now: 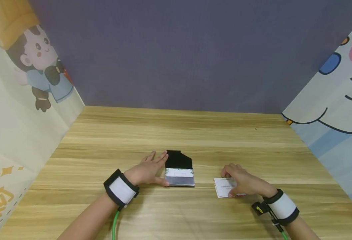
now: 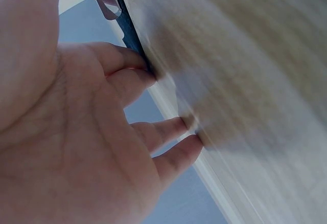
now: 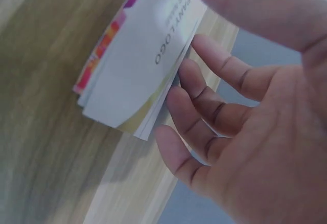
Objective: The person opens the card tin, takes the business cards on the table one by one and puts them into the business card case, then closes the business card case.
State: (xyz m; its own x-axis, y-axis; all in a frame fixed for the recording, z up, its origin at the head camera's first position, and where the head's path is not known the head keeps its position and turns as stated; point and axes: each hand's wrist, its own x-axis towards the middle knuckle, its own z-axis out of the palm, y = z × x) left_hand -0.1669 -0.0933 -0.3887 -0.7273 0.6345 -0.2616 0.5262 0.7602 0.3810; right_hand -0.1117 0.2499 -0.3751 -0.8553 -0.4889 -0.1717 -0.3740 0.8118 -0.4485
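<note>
An open card case (image 1: 180, 180) lies on the table, its black lid (image 1: 179, 160) folded back and a white card with green leaf print (image 1: 176, 172) showing inside. My left hand (image 1: 147, 170) rests at the case's left side, fingers spread, with the fingertips touching the lid's edge and the thumb at the near corner. To the right, my right hand (image 1: 245, 181) holds a small stack of business cards (image 3: 145, 60) between its thumb and curled fingers. The top card is white with printed lettering; reddish edges show lower in the stack.
The wood-grain table (image 1: 182, 133) extends to a dark grey panel (image 1: 179, 53) at the back. Printed walls stand on both sides, with a cartoon figure (image 1: 43, 60) at left. A green cable (image 1: 114, 223) trails from the left wristband.
</note>
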